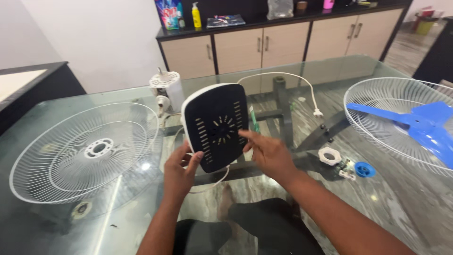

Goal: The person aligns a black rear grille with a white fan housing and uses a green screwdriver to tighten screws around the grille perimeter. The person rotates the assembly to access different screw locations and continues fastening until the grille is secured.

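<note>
Glass tabletop (141,226) carries a white wire fan guard (85,151) at left and another guard with blue blades (415,123) at right. Between them, raised above the glass, the dark vented motor cover (216,126) looks light, rigid, smooth plastic; best gripped by its rim. Left hand (179,172) clamps its lower edge; right hand (269,152) is open, fingertip touching its side.

blue fan blade (420,126) cropped right, small parts (346,169) perhaps screws

Bright, even daylight; glare patches on glass table (118,189) (edges slightly warped); focus sharp.
</note>
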